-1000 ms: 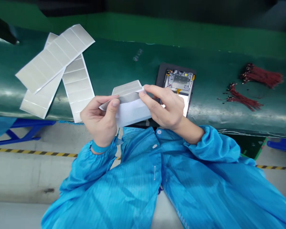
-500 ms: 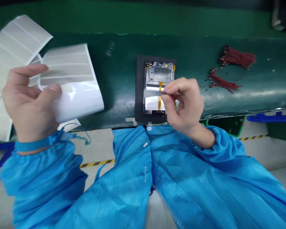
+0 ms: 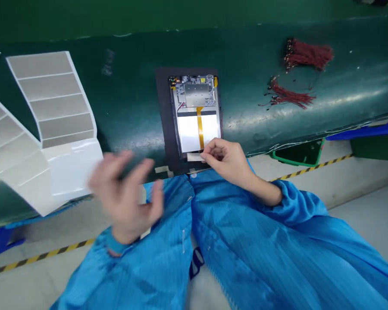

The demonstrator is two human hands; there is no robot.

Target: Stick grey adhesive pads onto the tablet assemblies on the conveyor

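Note:
An opened tablet (image 3: 194, 114) lies in a black frame on the green belt, its circuit board at the far end and a white panel with an orange flex strip below. My right hand (image 3: 224, 157) pinches a small grey sticker (image 3: 195, 157) against the tablet's near edge. My left hand (image 3: 126, 196) hovers blurred between the tablet and the sticker sheet (image 3: 56, 112), fingers spread and holding nothing. That sheet of grey stickers on white backing lies on the belt's left side.
More sticker sheets (image 3: 6, 142) overlap at the far left. Two bundles of red wires (image 3: 305, 54) (image 3: 287, 97) lie at the belt's right. Below the belt edge is floor with yellow-black tape (image 3: 35, 257) and a green bin (image 3: 297, 153).
My left hand has let go of the sticker sheet, which now lies on the belt, and moved right. My right hand has brought the peeled sticker down to the tablet's near edge.

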